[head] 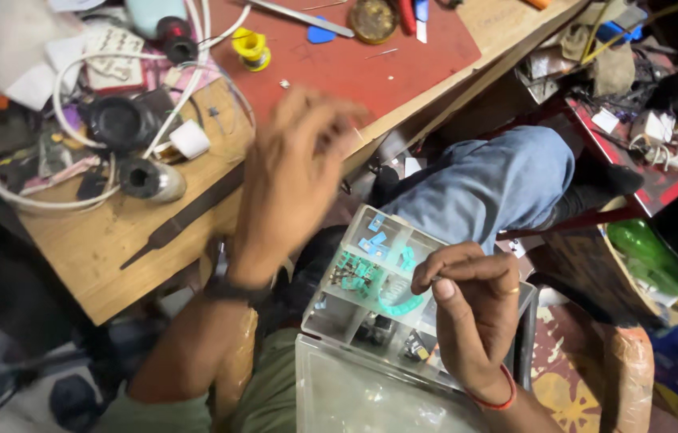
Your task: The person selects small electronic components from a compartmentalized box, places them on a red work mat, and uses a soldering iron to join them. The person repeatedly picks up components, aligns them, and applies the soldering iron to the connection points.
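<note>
Resting on the lap, a clear plastic compartment box (363,297) is steadied by the right hand (471,317), whose curled fingers are clamped over its far edge, the thumb pressed against the bent forefinger. Small teal and pale blue components are seen sorted in its square cells, and the hinged transparent lid (355,393) is laid open toward the body. The left hand (291,180) is blurred above the counter (114,265) edge, fingers spread and loose, nothing gripped; a dark watch (230,287) is worn at the wrist. On the worn wooden counter a red mat (371,60) is spread, with a yellow solder spool (251,48), white looping cables (74,80), a round black lens-like part (118,122) and a long dark file (182,216) scattered about. A knee in blue denim (491,180) is seen beyond the box.
</note>
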Available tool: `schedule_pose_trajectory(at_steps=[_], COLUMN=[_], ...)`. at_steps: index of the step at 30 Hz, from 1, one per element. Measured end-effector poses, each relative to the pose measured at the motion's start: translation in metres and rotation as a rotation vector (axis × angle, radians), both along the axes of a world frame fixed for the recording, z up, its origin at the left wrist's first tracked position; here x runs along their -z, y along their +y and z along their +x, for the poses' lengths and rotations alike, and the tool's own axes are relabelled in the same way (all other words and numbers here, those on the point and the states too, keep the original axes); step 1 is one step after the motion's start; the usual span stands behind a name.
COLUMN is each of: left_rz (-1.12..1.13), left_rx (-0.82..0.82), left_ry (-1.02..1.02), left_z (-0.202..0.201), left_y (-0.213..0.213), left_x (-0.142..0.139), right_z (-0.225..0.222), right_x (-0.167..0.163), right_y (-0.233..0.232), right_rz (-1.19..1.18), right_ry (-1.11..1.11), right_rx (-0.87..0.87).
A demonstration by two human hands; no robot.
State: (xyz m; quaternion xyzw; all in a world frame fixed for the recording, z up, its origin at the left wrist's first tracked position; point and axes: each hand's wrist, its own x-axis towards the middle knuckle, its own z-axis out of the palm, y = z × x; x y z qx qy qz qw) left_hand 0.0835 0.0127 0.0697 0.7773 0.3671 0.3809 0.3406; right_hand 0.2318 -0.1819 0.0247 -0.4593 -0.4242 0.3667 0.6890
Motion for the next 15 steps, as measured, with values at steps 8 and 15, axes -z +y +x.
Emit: schedule_pose_trajectory(at_steps=[8, 15], left_rz=[-0.509, -0.494], left_rx=[0.275, 0.256], left_ry=[-0.328, -0.304], left_z=[0.023, 0.017], left_y=[-0.081, -0.092], left_x=[0.009, 0.023], right_z=[0.038, 0.031], right_x=[0.008, 0.025], right_y=[0.001, -0.005], right_rz=[-0.083, -0.083], right_ry=[0.078, 0.058], right_rx=[-0.031, 0.042])
